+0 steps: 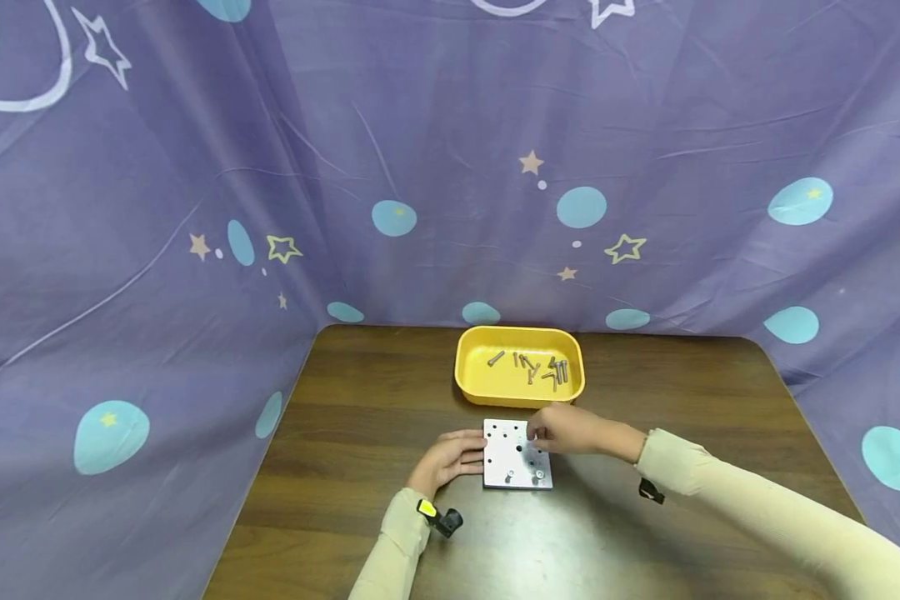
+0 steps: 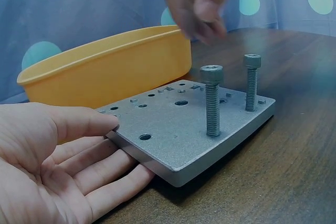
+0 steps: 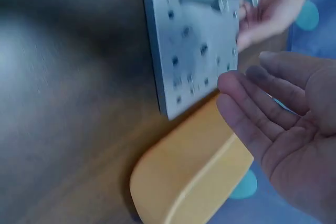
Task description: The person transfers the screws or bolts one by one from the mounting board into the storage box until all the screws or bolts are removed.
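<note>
A square metal plate with several holes lies on the table. Two socket-head bolts, a nearer one and a farther one, stand upright in it along one side, with bare thread showing above the surface. My left hand rests against the plate's left edge, fingers extended; in the left wrist view its thumb touches the top edge. Over the plate's far right part hovers my right hand, blurred in the left wrist view. Its fingers are loosely bent, and nothing shows between them in the right wrist view.
Just behind the plate stands a yellow bin holding several loose bolts. The wooden table reaches back to a purple patterned curtain, which also hangs at both sides.
</note>
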`<move>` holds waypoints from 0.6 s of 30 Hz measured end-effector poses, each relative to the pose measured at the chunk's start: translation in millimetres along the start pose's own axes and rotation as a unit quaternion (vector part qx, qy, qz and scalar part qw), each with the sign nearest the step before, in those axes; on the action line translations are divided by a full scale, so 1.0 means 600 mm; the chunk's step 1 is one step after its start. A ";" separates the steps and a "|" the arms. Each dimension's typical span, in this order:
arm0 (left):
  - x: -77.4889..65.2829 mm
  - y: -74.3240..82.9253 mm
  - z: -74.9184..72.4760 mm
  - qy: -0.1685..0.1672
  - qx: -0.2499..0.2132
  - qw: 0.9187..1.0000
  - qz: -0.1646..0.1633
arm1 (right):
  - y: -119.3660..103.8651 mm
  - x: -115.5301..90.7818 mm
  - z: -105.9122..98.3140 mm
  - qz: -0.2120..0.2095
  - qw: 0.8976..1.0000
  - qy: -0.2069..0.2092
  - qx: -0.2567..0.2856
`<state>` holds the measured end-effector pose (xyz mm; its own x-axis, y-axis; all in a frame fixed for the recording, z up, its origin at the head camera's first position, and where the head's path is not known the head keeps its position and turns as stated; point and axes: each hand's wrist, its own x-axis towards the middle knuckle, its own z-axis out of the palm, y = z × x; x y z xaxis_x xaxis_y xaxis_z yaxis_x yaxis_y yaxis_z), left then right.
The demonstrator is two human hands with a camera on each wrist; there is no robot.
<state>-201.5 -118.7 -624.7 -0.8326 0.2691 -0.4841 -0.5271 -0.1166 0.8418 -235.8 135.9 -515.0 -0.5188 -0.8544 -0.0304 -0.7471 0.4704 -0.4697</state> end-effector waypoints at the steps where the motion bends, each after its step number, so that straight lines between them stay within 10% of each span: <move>1: 0.000 0.000 0.000 0.001 -0.001 1.000 -0.001 | -0.006 -0.003 0.006 0.003 1.000 -0.007 0.001; 18: 0.003 -0.006 -0.003 -0.005 -0.017 1.000 0.002 | -0.037 -0.025 0.070 0.044 0.999 -0.004 -0.002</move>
<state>-201.8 -119.7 -628.9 -0.8337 0.2775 -0.4775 -0.5286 -0.1501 0.8355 -194.1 129.1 -541.4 -0.5788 -0.8118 -0.0776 -0.7010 0.5439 -0.4613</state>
